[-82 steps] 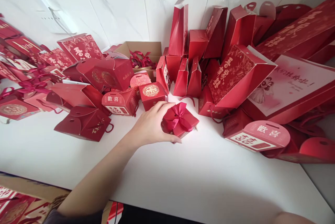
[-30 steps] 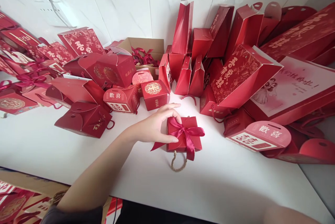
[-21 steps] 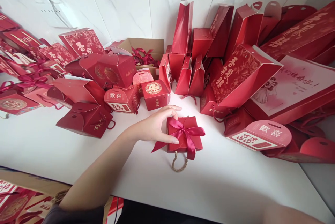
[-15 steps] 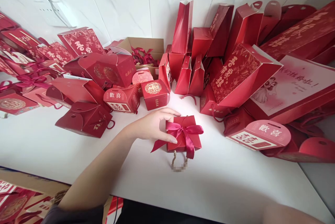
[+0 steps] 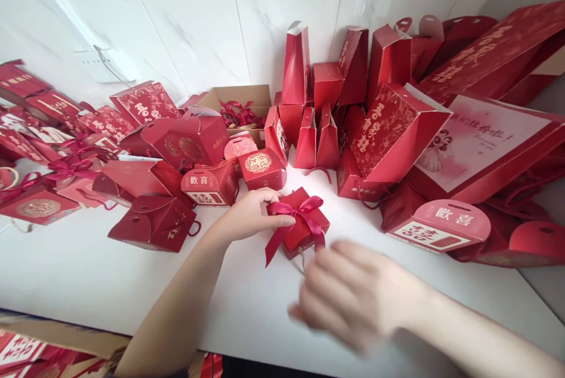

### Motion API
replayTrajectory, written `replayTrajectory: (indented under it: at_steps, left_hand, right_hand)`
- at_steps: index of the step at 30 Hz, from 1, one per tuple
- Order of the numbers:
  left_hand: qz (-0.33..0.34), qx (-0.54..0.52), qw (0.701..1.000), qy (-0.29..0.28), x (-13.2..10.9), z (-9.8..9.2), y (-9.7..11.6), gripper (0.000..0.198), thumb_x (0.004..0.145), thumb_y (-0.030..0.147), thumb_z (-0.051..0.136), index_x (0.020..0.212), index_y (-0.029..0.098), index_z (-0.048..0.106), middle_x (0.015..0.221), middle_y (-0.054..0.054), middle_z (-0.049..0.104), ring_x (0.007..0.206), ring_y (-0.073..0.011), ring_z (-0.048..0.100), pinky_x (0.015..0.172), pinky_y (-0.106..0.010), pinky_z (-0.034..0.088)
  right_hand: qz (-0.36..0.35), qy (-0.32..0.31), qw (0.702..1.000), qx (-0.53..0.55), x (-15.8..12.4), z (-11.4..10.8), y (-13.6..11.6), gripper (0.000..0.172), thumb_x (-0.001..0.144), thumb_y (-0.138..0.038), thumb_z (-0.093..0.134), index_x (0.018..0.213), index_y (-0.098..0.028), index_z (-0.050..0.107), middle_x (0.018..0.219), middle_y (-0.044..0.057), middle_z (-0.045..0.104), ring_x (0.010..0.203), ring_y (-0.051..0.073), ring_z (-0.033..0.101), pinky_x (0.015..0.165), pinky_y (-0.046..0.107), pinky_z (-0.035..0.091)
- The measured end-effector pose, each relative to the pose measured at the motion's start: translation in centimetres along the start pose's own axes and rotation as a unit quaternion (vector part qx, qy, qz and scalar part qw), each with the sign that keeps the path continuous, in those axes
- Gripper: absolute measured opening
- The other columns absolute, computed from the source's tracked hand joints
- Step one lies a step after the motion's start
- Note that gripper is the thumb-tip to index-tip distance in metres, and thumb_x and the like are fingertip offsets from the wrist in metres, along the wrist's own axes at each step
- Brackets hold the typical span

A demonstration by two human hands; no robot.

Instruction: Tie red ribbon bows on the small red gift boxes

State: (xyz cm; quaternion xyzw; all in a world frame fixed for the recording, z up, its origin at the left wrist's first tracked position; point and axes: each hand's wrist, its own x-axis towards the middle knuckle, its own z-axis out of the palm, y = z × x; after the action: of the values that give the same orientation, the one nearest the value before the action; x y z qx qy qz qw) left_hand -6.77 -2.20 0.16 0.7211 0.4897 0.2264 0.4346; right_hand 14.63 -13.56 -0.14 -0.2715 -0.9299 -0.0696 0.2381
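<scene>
White table under everything. Open carton beyond the ribboned box, slightly left of it; box itself stands on the table. Right hand near the box, front-right, blurred; fingers look curled, can't tell if they hold anything. Left hand at the box's left side, pinching it, thumb against fingers. Bow on top of the box, rope handle on its near side, partly hidden.

I see a smooth white worktop carrying a square red cardboard box with a magenta bow mid-frame and a dark-red flap-topped carton left of centre.
</scene>
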Motion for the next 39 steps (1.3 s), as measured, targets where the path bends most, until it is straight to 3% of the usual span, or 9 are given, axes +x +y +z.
replayTrajectory:
  at_steps: [3,6,12,17,24,30,34,39]
  left_hand:
    - [-0.004,-0.032,0.999,-0.01,0.2,0.0,0.0,0.034,0.078,0.048,0.067,0.068,0.017,0.059,0.084,-0.004,0.067,0.08,-0.0198,0.062,0.069,-0.03,0.048]
    - [-0.008,-0.057,0.998,-0.022,0.4,0.3,-0.2,0.035,0.085,0.046,0.06,0.066,0.016,0.057,0.087,-0.004,0.066,0.082,-0.0177,0.062,0.075,-0.031,0.048]
    - [-0.011,-0.063,0.998,0.015,0.8,0.9,-0.4,0.038,0.085,0.041,0.061,0.059,0.016,0.05,0.097,-0.004,0.068,0.086,-0.0172,0.062,0.074,-0.03,0.047]
    - [0.004,-0.055,0.997,0.055,1.0,1.6,-0.6,0.037,0.086,0.035,0.06,0.057,0.016,0.048,0.102,-0.004,0.07,0.089,-0.0183,0.063,0.074,-0.031,0.048]
    - [0.033,-0.047,0.995,0.086,1.6,2.3,-1.6,0.039,0.086,0.033,0.06,0.056,0.017,0.042,0.097,-0.005,0.068,0.087,-0.0178,0.062,0.074,-0.031,0.046]
    - [0.07,-0.044,0.99,0.111,1.9,3.1,-1.8,0.039,0.086,0.032,0.061,0.057,0.018,0.038,0.095,-0.006,0.067,0.093,-0.0194,0.063,0.08,-0.031,0.046]
    - [0.074,-0.032,0.99,0.117,1.9,3.4,-1.7,0.041,0.085,0.032,0.061,0.056,0.018,0.037,0.096,-0.006,0.069,0.091,-0.0187,0.063,0.081,-0.031,0.046]
    - [0.073,-0.016,0.991,0.11,2.0,3.2,-1.6,0.042,0.085,0.03,0.06,0.054,0.018,0.035,0.098,-0.005,0.069,0.087,-0.0174,0.063,0.079,-0.031,0.045]
  right_hand:
    - [0.084,-0.022,0.994,-0.069,3.3,1.2,3.6,0.013,0.092,-0.027,0.057,0.085,-0.017,0.06,0.076,0.004,0.06,0.068,0.02,0.056,0.059,0.034,0.039]
    - [0.154,-0.047,0.982,-0.097,4.0,2.3,5.1,0.01,0.09,-0.022,0.056,0.082,-0.016,0.058,0.076,0.005,0.06,0.066,0.02,0.055,0.056,0.032,0.033]
    - [0.172,-0.059,0.978,-0.105,3.2,2.5,5.7,0.016,0.091,-0.019,0.053,0.076,-0.017,0.058,0.073,0.004,0.06,0.063,0.019,0.055,0.057,0.032,0.031]
    - [0.16,-0.053,0.982,-0.088,3.2,2.1,6.4,0.019,0.091,-0.032,0.056,0.08,-0.017,0.06,0.075,0.004,0.061,0.065,0.019,0.056,0.06,0.033,0.032]
    - [0.134,-0.046,0.983,-0.12,3.2,2.7,6.9,0.021,0.091,-0.013,0.048,0.072,-0.018,0.054,0.068,0.002,0.057,0.061,0.018,0.051,0.061,0.033,0.028]
    - [0.195,-0.073,0.978,-0.014,3.2,2.4,7.6,0.024,0.097,-0.023,0.042,0.078,-0.018,0.055,0.073,0.001,0.057,0.06,0.014,0.048,0.062,0.03,0.031]
    - [0.282,-0.114,0.948,0.094,3.3,2.1,7.9,0.028,0.095,-0.025,0.042,0.068,-0.019,0.047,0.064,-0.002,0.052,0.054,0.012,0.041,0.054,0.027,0.026]
    - [0.333,-0.132,0.92,0.162,3.3,1.9,8.5,0.034,0.093,-0.03,0.044,0.06,-0.02,0.04,0.055,-0.003,0.046,0.051,0.012,0.035,0.052,0.027,0.024]
